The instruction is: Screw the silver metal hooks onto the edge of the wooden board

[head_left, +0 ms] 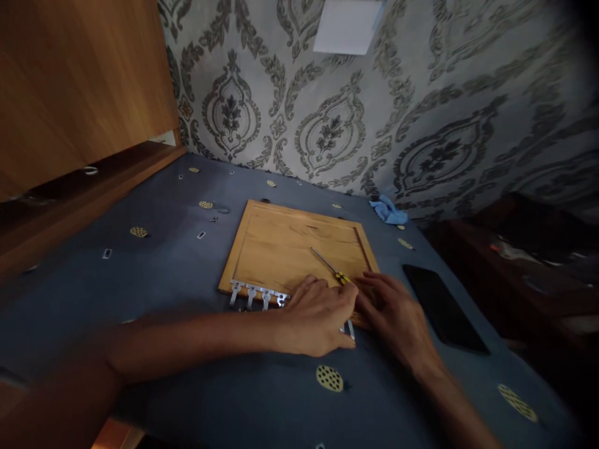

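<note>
A wooden panel (294, 240) with a raised border lies flat on the blue patterned cloth. A metal hook rail (251, 290) runs along its near edge, several hooks hanging over the side. My left hand (318, 315) reaches across the rail, fingers curled over its right part and thumb below by a hook. My right hand (397, 315) is at the panel's near right corner, its fingertips close to those of my left. A screwdriver (330, 264) with a yellow and black handle points up and left over the panel; its handle runs in among my right fingers, where its end is hidden.
A black phone-like slab (442, 305) lies right of my right hand. A crumpled blue cloth (388, 210) rests by the wallpapered wall. Small metal bits (214, 219) lie left of the panel. A wooden cabinet (84, 93) overhangs on the left; dark clutter (524, 262) stands at right.
</note>
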A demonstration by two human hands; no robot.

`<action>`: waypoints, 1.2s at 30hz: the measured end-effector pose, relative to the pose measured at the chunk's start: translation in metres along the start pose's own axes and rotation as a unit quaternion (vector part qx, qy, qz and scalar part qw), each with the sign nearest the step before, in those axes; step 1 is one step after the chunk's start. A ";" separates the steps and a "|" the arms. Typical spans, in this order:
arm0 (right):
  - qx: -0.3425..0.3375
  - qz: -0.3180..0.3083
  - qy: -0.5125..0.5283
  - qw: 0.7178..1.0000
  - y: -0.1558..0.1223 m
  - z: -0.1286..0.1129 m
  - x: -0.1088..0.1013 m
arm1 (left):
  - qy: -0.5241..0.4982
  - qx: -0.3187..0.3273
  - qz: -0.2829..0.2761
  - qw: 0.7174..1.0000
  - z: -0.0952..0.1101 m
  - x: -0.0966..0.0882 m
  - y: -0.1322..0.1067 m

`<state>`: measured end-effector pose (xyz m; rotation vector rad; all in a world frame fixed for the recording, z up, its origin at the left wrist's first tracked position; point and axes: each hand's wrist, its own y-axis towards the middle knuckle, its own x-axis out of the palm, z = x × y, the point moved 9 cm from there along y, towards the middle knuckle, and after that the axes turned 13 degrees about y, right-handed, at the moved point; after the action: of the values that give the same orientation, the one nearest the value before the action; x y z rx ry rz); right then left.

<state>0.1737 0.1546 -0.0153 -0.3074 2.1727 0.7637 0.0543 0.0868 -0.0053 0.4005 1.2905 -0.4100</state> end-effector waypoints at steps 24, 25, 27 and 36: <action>0.003 -0.031 0.065 0.997 0.037 -0.010 0.026 | -0.024 -0.006 -0.027 0.999 0.000 0.002 0.001; 0.002 -0.048 0.066 0.997 0.039 -0.010 0.029 | -0.022 -0.007 -0.027 0.999 0.000 0.002 0.001; 0.004 -0.060 0.066 0.996 0.044 -0.010 0.029 | -0.024 -0.007 -0.026 0.999 0.000 0.002 0.002; -0.148 -0.224 0.026 0.963 0.145 -0.101 0.096 | -0.038 0.004 -0.060 0.997 0.000 -0.006 -0.002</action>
<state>-0.0153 0.2106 0.0241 -0.9457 1.9248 0.8174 0.0520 0.0850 0.0005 0.3125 1.2431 -0.5271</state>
